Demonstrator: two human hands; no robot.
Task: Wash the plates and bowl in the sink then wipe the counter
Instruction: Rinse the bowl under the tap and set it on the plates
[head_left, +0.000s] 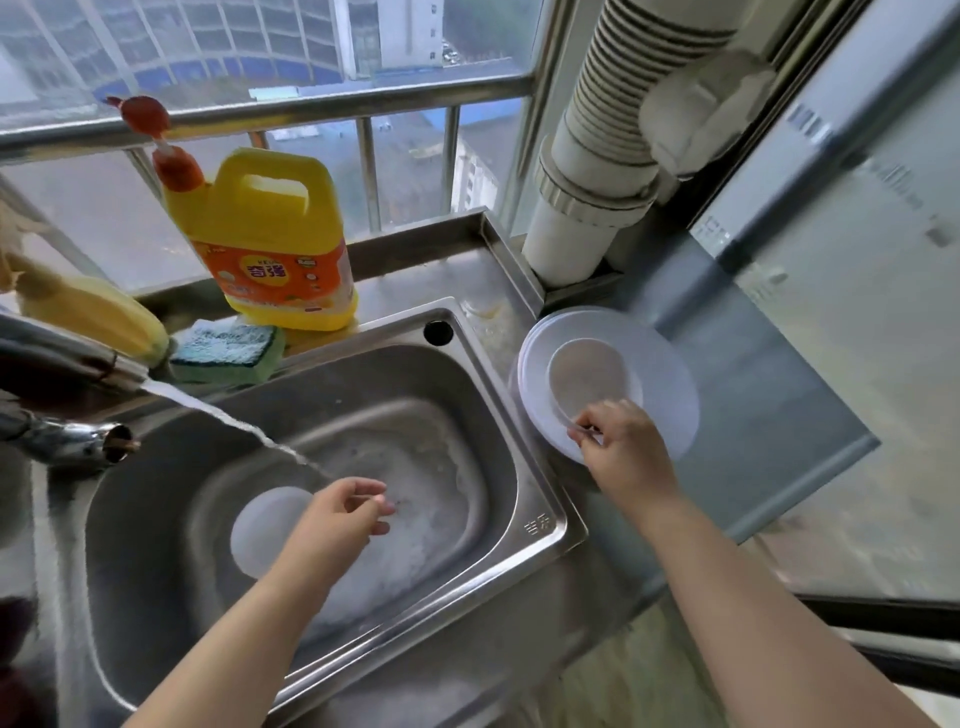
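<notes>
Steel sink (519, 499) with water running in from the tap (72, 441), and your left hand (343, 519) hovers over the white plate (260, 530) in the basin, fingers loosely curled, holding nothing. Your right hand (623, 447) pinches the rim of the bowl (587, 374) sitting on the stacked plates (670, 395) on the surface (493, 270).

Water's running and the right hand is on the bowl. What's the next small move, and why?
Probably lift the bowl off the plates and bring it under the stream in the sink. The right hand already pinches its near rim, the left hand is free, and the tap is flowing.
</notes>
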